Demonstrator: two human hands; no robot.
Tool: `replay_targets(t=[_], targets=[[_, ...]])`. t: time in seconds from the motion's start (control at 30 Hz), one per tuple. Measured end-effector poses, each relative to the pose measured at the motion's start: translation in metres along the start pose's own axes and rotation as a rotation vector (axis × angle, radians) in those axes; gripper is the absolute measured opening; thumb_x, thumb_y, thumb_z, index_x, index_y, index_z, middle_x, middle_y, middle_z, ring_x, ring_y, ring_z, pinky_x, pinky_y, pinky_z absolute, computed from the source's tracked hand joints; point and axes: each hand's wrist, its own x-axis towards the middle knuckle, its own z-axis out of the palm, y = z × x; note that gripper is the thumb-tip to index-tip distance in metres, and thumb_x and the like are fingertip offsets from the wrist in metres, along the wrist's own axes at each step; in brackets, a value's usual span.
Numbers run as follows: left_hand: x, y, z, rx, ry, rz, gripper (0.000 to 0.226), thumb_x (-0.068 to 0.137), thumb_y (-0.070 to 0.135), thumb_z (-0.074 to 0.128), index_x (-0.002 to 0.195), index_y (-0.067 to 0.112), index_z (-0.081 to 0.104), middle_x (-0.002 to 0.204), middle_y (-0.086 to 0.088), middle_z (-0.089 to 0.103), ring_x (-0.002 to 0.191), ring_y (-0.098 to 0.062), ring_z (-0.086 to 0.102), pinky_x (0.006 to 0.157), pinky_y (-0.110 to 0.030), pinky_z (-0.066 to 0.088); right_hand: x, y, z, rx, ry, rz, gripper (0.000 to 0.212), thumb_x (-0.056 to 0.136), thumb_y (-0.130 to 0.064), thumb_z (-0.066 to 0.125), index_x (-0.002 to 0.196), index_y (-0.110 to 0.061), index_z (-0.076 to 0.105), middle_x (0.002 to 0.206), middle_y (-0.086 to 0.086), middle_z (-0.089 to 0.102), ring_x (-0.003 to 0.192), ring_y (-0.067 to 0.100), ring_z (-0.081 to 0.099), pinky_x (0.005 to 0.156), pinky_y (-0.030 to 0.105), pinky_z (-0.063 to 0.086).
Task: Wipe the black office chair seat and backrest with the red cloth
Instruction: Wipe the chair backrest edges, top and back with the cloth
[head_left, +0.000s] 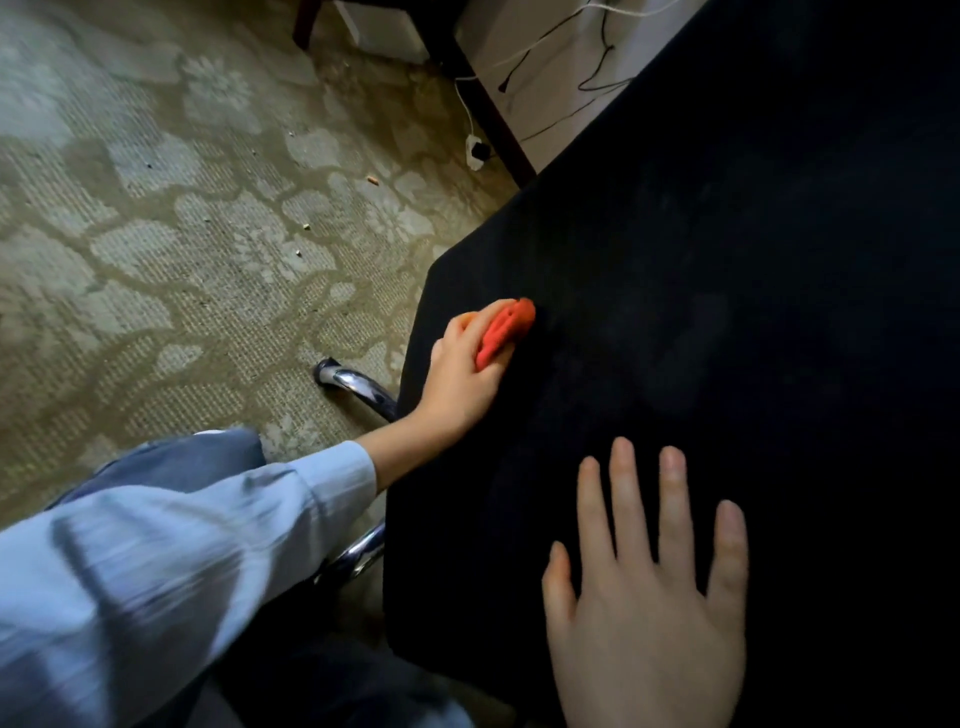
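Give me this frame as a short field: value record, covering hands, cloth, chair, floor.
left hand: closed around the red cloth, pressing it on the black chair surface near its left edge
right hand: open, fingers spread, flat on the black chair surface, holding nothing
red cloth: bunched, mostly covered by the left hand
black chair surface: fills the right of the view, faint pale smudges
chrome chair frame: shows beside the chair's left edge
carpet: patterned, scattered small crumbs
cables: at the wall, top of view
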Motion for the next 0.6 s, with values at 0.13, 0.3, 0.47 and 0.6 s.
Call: replay_targets(t=[0.13, 0.3, 0.47, 0.6], targets=[[-0.027, 0.009, 0.007, -0.003, 0.017, 0.096, 0.046, 0.082, 0.027, 0.049, 0.124, 0.046, 0.045, 0.121, 0.007, 0.049, 0.116, -0.016, 0.046, 0.107, -0.042, 0.034, -0.008, 0.004, 0.000, -0.029, -0.193, 0.049, 0.049, 0.080, -0.028, 0.041, 0.114, -0.005, 0.067, 0.127, 0.018, 0.059, 0.126, 0.032, 0.034, 0.111, 0.045, 0.004], [-0.101, -0.005, 0.009, 0.035, -0.102, 0.201, 0.051, 0.077, 0.030, 0.041, 0.124, 0.051, 0.036, 0.127, 0.012, 0.039, 0.120, -0.011, 0.039, 0.105, -0.013, 0.021, -0.012, 0.003, -0.003, -0.193, -0.228, 0.023, 0.051, 0.083, -0.027, 0.040, 0.123, -0.006, 0.062, 0.136, 0.013, 0.053, 0.132, 0.032, 0.032, 0.115, 0.048, 0.002], [-0.146, -0.020, 0.014, 0.080, -0.090, 0.175, 0.051, 0.079, 0.032, 0.042, 0.123, 0.058, 0.033, 0.128, 0.029, 0.034, 0.119, 0.013, 0.024, 0.102, -0.005, 0.014, -0.017, 0.005, -0.006, -0.182, -0.301, 0.031, 0.055, 0.082, -0.028, 0.034, 0.127, -0.007, 0.059, 0.139, 0.013, 0.050, 0.133, 0.031, 0.029, 0.115, 0.047, -0.004], [-0.140, -0.022, 0.019, 0.083, -0.044, 0.180, 0.045, 0.082, 0.035, 0.045, 0.122, 0.053, 0.037, 0.125, 0.029, 0.035, 0.116, 0.006, 0.031, 0.100, -0.006, 0.020, -0.019, 0.008, -0.009, -0.168, -0.333, 0.028, 0.057, 0.083, -0.030, 0.032, 0.126, -0.006, 0.059, 0.139, 0.014, 0.050, 0.134, 0.032, 0.028, 0.115, 0.047, -0.006]])
